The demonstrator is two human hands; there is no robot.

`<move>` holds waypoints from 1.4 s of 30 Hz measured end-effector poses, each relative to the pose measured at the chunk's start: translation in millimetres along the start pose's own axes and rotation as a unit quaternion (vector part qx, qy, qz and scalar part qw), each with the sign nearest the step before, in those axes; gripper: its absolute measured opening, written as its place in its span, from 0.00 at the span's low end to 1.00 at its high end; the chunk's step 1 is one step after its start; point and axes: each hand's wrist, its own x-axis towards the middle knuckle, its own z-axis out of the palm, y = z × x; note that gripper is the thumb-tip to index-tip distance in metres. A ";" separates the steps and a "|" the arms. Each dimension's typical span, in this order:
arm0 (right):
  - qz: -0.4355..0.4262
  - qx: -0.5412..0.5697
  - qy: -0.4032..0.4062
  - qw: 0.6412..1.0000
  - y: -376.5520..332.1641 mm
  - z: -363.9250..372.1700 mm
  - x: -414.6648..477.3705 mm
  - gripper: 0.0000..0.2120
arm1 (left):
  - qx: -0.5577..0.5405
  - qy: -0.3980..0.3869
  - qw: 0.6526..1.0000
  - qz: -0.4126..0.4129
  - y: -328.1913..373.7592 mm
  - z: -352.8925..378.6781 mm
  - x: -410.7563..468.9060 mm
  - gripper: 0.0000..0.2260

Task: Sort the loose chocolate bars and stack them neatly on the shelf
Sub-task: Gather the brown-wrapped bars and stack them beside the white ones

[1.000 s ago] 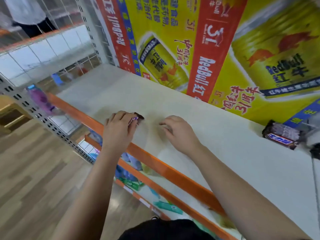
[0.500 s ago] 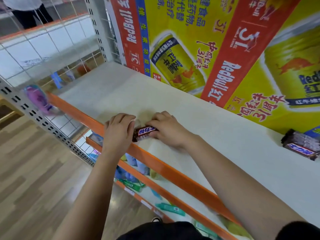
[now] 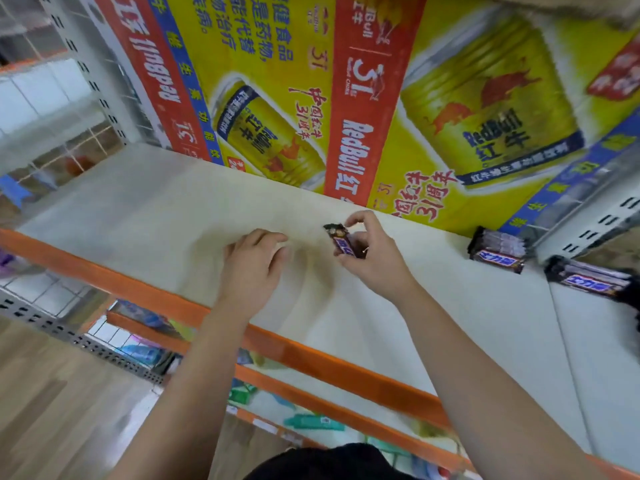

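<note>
My right hand (image 3: pixel 372 258) holds a brown chocolate bar (image 3: pixel 341 240) by one end, lifted a little above the pale shelf board (image 3: pixel 156 216). My left hand (image 3: pixel 251 268) rests flat on the board to the left of the bar, fingers slightly apart, with nothing in it. A neat stack of the same bars (image 3: pixel 498 249) lies at the back right of the shelf against the poster. Another stack of bars (image 3: pixel 588 278) lies further right, on the neighbouring board.
An orange rail (image 3: pixel 311 358) edges the shelf front. A yellow and red drinks poster (image 3: pixel 363 98) forms the back wall. Perforated white uprights (image 3: pixel 595 220) stand at right and a wire side panel (image 3: pixel 52 109) at left. Lower shelves hold packets (image 3: pixel 311 422).
The bar passed from under my left hand to my right hand, which has lifted it and carried it to the right. The view has turned right, showing a second stack.
</note>
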 end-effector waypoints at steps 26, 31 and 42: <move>0.100 -0.118 0.123 0.980 115.5 -208.1 -118.7 0.10 | 0.020 -0.050 0.994 0.094 196.7 124.8 -11.0 0.09; 0.061 -0.206 0.116 0.970 119.8 -209.1 -102.0 0.10 | 0.023 -0.051 0.994 0.093 198.8 124.0 -12.8 0.09; 0.017 -0.289 0.149 0.946 128.1 -207.6 -59.2 0.07 | 0.028 -0.056 0.992 0.108 203.5 123.3 -10.1 0.10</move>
